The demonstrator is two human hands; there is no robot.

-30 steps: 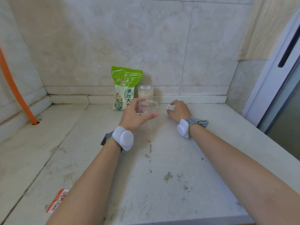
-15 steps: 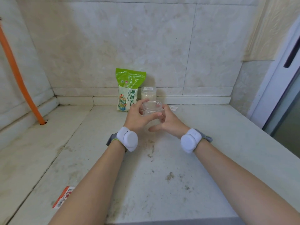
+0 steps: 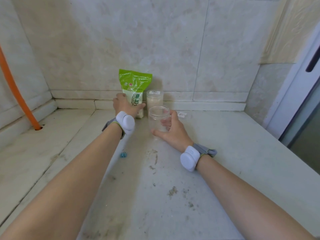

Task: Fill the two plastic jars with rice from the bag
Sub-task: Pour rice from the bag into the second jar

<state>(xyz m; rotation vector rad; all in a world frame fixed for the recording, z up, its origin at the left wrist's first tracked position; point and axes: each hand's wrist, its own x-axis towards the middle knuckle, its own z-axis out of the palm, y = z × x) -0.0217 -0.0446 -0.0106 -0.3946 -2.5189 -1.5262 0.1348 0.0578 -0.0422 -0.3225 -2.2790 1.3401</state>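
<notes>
Blue clip (image 3: pixel 123 154): small, lying on the desk (image 3: pixel 225 170) near centre, partly tucked behind the left forearm; kind hard to make out.

Right hand (image 3: pixel 170 129): fingers curled round the right side of the empty jar (image 3: pixel 158 120), thumb laid along its base; the jar stands upright on the desk with its mouth open and no lid on it; fingertips show only through the clear wall.

Lid (image 3: pixel 183 115): clear disc flat on the desk, just right of the empty jar and beyond the right hand; edges faint against the pale surface.

Left hand (image 3: pixel 126 105): laid against the lower front of the bag (image 3: pixel 134 87), thumb across its face to the right; whether the fingers wrap the bag's left edge cannot be told, the back of the hand hiding them.

Bag: green, upright, long axis vertical, far left of the empty jar; left hand is the nearer to it; the bag's foot is hidden behind hand and wristband; top appears shut, not certain.

Filled jar (image 3: pixel 155 99): capped, rice-coloured content, just right of the bag and directly behind the empty jar; base hidden by it.

Judgement: bag must lift and tip rightward over the open mouth.
</notes>
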